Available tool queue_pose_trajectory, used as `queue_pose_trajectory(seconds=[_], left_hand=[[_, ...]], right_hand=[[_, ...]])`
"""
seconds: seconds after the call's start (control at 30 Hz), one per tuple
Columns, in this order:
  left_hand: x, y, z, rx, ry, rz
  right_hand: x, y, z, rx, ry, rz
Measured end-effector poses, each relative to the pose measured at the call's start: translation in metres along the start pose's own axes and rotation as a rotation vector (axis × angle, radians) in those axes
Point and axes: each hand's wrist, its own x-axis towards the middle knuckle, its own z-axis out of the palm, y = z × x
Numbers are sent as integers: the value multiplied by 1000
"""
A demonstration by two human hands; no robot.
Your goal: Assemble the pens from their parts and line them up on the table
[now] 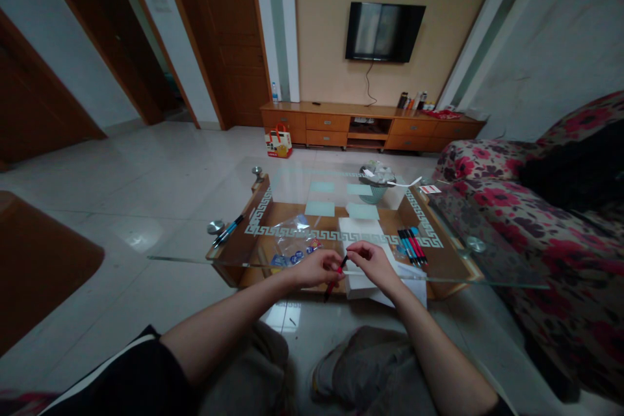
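Over the near table [487, 281] edge, I see my left hand [314, 268] and right hand [373, 263], each grip pinched on one red pen [336, 277]. It looks light, stiff and slick, best taken mid-barrel. Beyond lie white boxes [361, 234], then more pens [412, 246].

A slim red pen [335, 278] with black tip, tilted steeply, held between both hands over the glass desk's [195, 259] near edge.
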Motion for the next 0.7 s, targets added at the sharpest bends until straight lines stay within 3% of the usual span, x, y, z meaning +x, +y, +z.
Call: queue_pose_trajectory(seconds=[0.7], left_hand=[[0, -2, -3, 55, -18, -31]], right_hand=[[-3, -9, 2, -83, -59, -18]])
